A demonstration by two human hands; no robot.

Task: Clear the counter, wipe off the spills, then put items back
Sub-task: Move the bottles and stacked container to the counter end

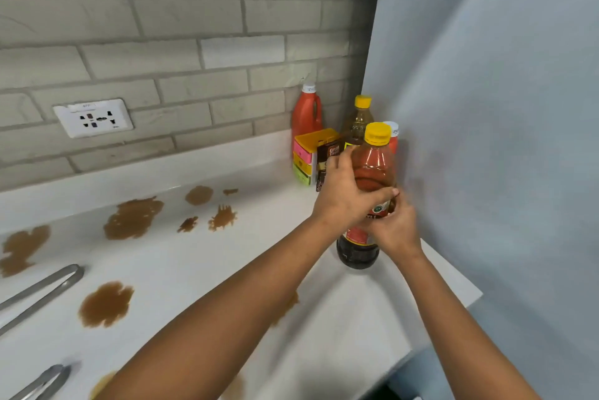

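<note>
The bottle (372,173) with the yellow cap stands at the right end of the white counter (201,257), close to the blue wall, and you have both hands wrapped round it: your left hand (346,195) curls over its upper body, your right hand (393,228) clasps it lower down, across the label. It looks nearly full of dark liquid, so expect real weight, and a smooth plastic wall that may give a little under pressure and could slip if any spill has reached it. Your grip around the middle seems sound; a hand under the base would steady it further should you carry it off. Just behind it are a second yellow-capped bottle (358,121), a tall red bottle (306,114), a stack of coloured boxes (308,156) and a brown packet (329,156), all near enough to knock. Brown spills (133,218) lie across the counter to your left, unwiped, and metal tongs (42,289) rest at the left edge, so clearing appears to be the step in hand.
</note>
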